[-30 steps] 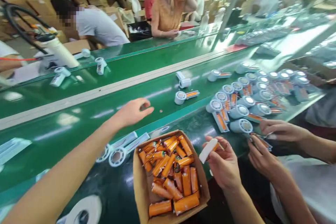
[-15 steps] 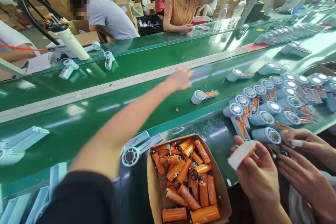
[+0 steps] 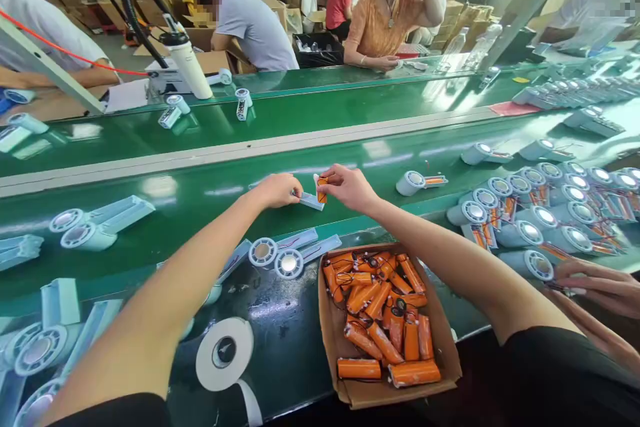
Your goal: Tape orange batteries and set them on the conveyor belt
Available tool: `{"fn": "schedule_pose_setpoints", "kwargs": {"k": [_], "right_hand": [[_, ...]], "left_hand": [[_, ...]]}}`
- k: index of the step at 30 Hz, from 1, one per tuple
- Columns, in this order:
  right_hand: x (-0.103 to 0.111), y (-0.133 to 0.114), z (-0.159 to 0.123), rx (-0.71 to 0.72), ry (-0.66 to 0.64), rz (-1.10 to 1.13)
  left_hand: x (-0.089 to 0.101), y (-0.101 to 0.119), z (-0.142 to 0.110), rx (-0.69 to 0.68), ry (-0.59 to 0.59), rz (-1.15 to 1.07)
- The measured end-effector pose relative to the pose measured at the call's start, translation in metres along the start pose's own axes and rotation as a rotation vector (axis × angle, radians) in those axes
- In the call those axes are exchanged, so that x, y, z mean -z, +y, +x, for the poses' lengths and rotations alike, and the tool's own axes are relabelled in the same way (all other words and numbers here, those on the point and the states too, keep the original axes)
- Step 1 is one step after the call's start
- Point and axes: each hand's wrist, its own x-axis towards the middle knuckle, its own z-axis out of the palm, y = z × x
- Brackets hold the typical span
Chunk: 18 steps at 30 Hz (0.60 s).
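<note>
On a green belt (image 3: pixel 220 170), a person's left hand (image 3: pixel 274 190) grips a pale-blue housing (image 3: pixel 312 201), apparently steadying it, while the right hand (image 3: pixel 351 188) pinches an orange cell (image 3: pixel 323 192) just beside it, a cardboard box (image 3: pixel 353 396) seemingly placed for easy reach.

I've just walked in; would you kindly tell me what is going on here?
Over a green work surface, a person's left grip is on a pale blue plastic part. Their right grip holds an orange cylinder close to that part's right end; whether they touch is unclear. Nearer the person, an open brown cardboard box holds more orange cylinders, with a white tape roll to its left.
</note>
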Motion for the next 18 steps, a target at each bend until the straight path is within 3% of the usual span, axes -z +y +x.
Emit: {"fn": "schedule_pose_setpoints", "kwargs": {"k": [5,11,18], "right_hand": [[-0.004,0.002,0.006,0.041,-0.117,-0.406],[-0.007,-0.014,0.000,0.054,-0.260,-0.678],[-0.010,-0.021,-0.003,-0.060,-0.294,-0.898]], "left_hand": [[0.001,0.003,-0.001,0.094,0.069,-0.087],[-0.007,0.016,0.012,0.166,0.137,-0.167],[-0.012,0.023,0.022,0.195,0.157,-0.256]]}}
